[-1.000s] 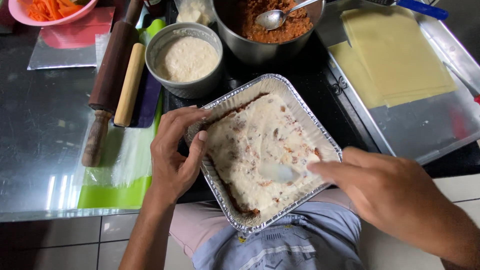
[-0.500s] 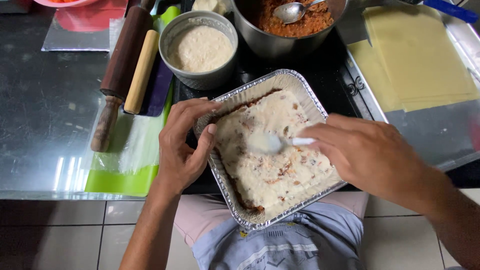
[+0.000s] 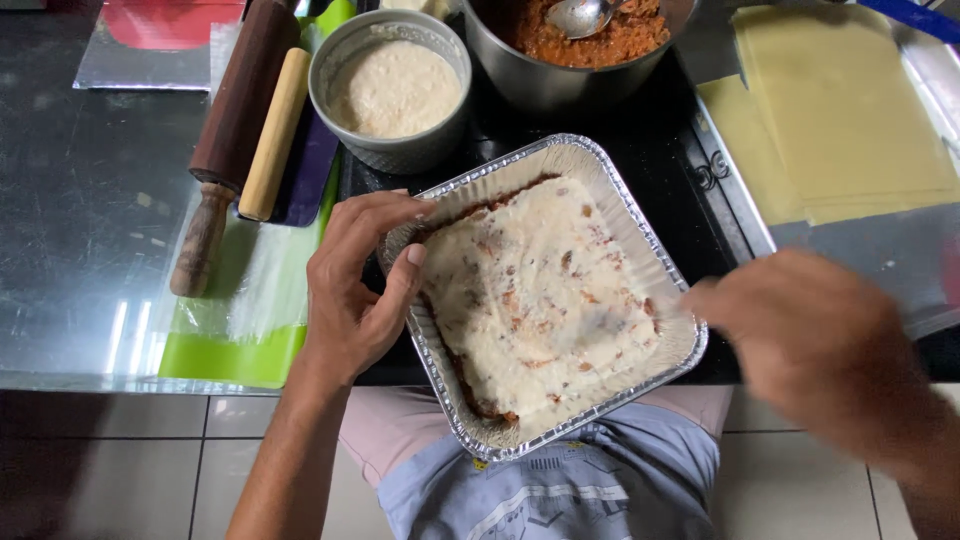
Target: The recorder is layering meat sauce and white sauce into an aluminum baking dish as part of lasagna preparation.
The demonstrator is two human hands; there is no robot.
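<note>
The left hand (image 3: 355,290) reaches up from the lower left on a bare forearm, fingers curled, thumb stretched to the right, its grip closed on a rim. The right hand (image 3: 810,335) comes in from the lower right, motion-blurred, knuckles up, fingers pointing left; its grip cannot be made out.
</note>
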